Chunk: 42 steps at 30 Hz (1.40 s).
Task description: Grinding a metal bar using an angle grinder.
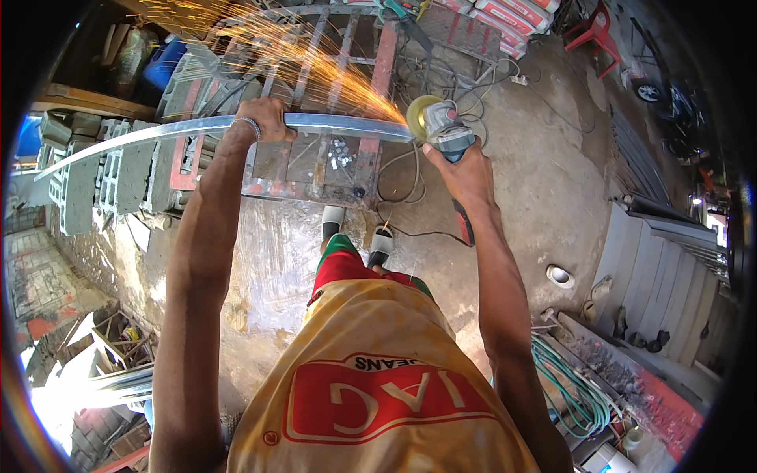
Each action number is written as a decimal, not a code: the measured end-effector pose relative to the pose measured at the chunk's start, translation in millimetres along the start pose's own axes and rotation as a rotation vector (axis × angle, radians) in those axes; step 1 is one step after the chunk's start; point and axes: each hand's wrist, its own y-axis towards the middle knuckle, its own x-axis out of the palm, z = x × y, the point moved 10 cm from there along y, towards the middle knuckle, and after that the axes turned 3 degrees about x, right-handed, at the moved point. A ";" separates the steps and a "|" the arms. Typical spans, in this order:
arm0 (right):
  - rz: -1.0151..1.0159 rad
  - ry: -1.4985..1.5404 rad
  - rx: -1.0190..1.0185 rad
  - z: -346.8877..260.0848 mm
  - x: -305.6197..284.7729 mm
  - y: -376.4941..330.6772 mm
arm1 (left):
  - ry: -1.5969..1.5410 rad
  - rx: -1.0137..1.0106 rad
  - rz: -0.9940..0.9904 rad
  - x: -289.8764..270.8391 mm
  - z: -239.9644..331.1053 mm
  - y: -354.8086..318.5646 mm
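Sparks (pixel 331 72) are flying (orange). I'm watching the left hand (pixel 266 120) gripping a metal bar (pixel 347 124), the right hand (pixel 467 172) a grinder (pixel 441 120).

Head view, wide fisheye, looking steeply downward from close above the shirt (pixel 386 331) and forward to the more distant left hand (pixel 266 120) and right hand (pixel 467 169); floor (pixel 544 189) lies farthest, beneath both.

Hands (pixel 266 120) gripping metal bar (pixel 347 124) and angle grinder (pixel 453 140), orange sparks (pixel 367 88) spraying
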 end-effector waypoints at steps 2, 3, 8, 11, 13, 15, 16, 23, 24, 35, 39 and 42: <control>0.018 0.004 0.013 2.6 0.9 0.5 | -0.011 0.006 0.001 -4.3 1.9 -2.6; 0.027 0.007 0.018 3.1 1.0 1.1 | -0.011 0.004 0.000 -2.7 1.1 -1.8; 0.035 -0.008 0.025 1.2 -0.2 4.3 | -0.012 0.011 0.001 1.0 -0.3 -0.3; 0.033 -0.018 0.005 -0.6 0.2 4.9 | 0.009 0.005 0.017 1.0 0.2 -1.4; 0.036 -0.013 -0.010 -2.4 0.4 6.8 | 0.013 0.015 0.016 5.0 -3.6 3.6; 0.053 0.005 -0.014 -2.6 0.1 9.1 | 0.023 0.015 0.018 5.3 -3.2 4.8; 0.052 -0.001 -0.022 -2.9 0.7 8.3 | 0.030 0.007 0.022 5.7 -3.9 4.5; 0.044 -0.088 -0.008 -6.3 2.0 12.2 | 0.005 0.013 0.015 1.2 -2.3 1.8; 0.029 -0.127 0.000 -7.0 2.1 13.1 | 0.005 0.014 0.017 1.5 -2.9 2.3; 0.092 0.127 0.019 22.5 8.1 10.9 | 0.002 0.012 0.033 3.0 -4.6 1.8; 0.068 0.087 0.004 13.7 9.3 13.2 | -0.015 0.008 0.045 1.9 -4.7 -0.4; 0.066 0.078 -0.009 13.5 7.1 12.5 | -0.020 0.006 0.036 -3.1 0.6 -3.1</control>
